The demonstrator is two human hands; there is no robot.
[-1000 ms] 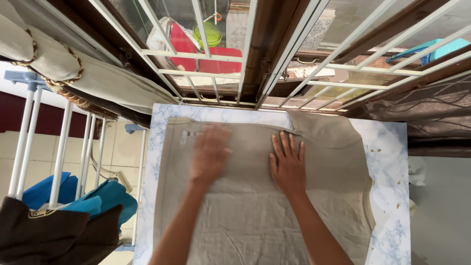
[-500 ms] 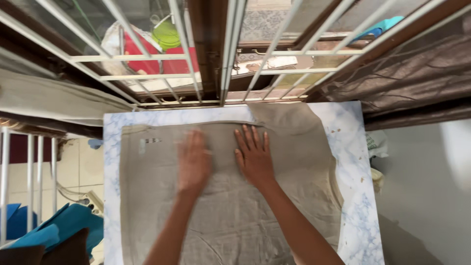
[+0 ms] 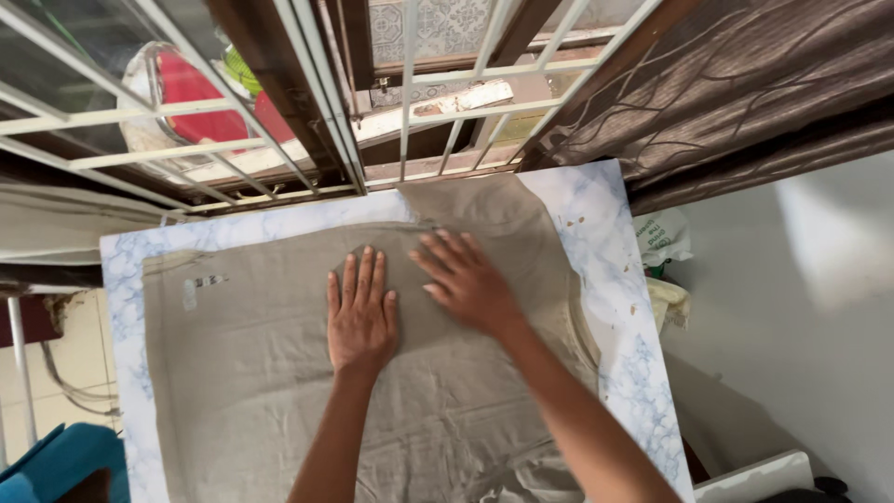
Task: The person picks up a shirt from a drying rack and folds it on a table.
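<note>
Beige cloth [image 3: 279, 373] is spread flat over a marble-patterned table [image 3: 615, 279]. It is pressed by the left hand [image 3: 361, 317] and right hand [image 3: 466, 279], palms down, fingers extended, grasping nothing. White window bars [image 3: 307, 102] and a brown curtain [image 3: 745, 84] are seen beyond.

Soft daylight came through the window grille [image 3: 307, 140] beyond the hands, lighting the scene evenly. The picture was sharp, with faint shadows under the left hand [image 3: 361, 317] and bars splayed at the edges.
</note>
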